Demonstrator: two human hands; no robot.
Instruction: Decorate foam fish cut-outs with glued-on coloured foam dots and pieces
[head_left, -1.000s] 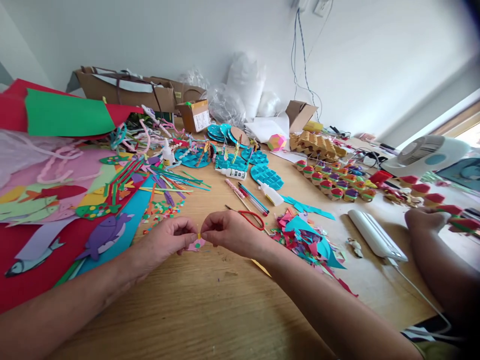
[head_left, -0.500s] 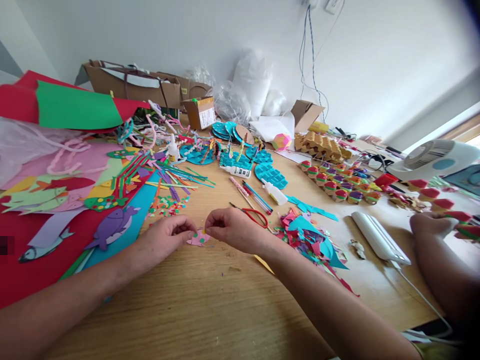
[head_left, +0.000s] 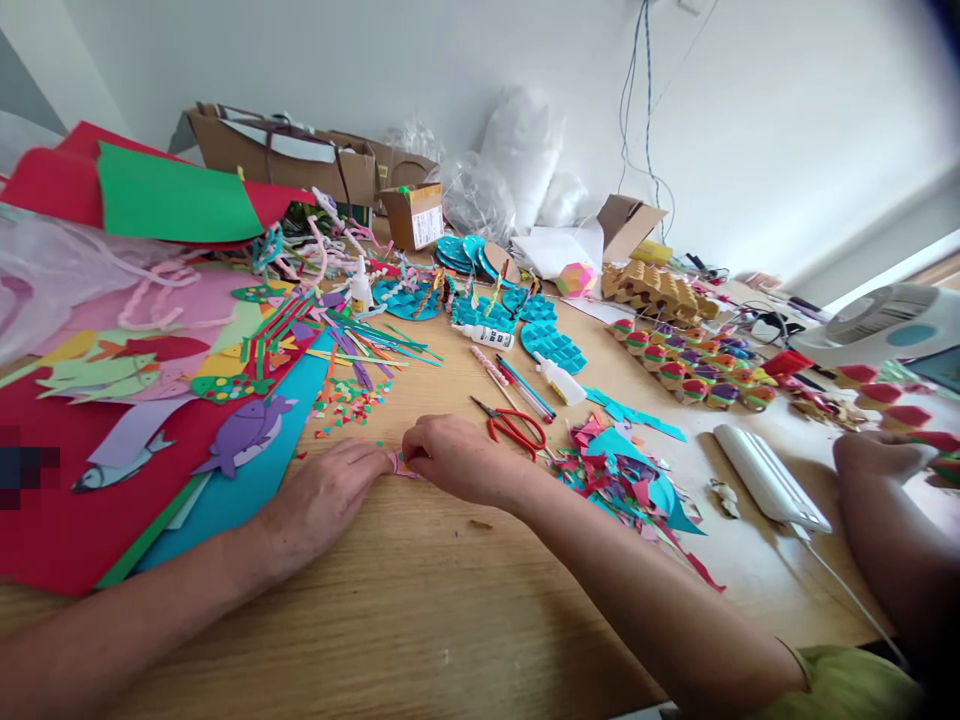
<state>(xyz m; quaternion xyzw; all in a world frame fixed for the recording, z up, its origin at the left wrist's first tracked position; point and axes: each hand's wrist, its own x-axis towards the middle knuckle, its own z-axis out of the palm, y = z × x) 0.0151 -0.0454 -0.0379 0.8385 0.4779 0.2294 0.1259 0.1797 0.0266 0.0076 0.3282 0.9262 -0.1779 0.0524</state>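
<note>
A small pink paper piece (head_left: 406, 469) with coloured dots lies on the wooden table between my hands, mostly covered by them. My left hand (head_left: 330, 495) rests flat with stretched fingers, their tips on the paper's left edge. Over its right side, my right hand (head_left: 454, 458) has its fingertips pinched together and turned down; whatever they hold is hidden. Tiny coloured paper bits (head_left: 352, 402) are scattered just beyond my left hand. Red-handled scissors (head_left: 517, 428) lie to the right of my right hand.
Glue bottles (head_left: 559, 380), pens (head_left: 525, 388) and a heap of paper scraps (head_left: 630, 470) lie to the right. Paper fish (head_left: 244, 435) and coloured sheets cover the left. Another person's arm (head_left: 889, 520) reaches in beside a white power bank (head_left: 769, 478) and a fan (head_left: 877, 320).
My left hand has flattened from a loose curl onto the paper's edge. My right hand has come down over the dotted paper, covering more of it. The view has shifted slightly.
</note>
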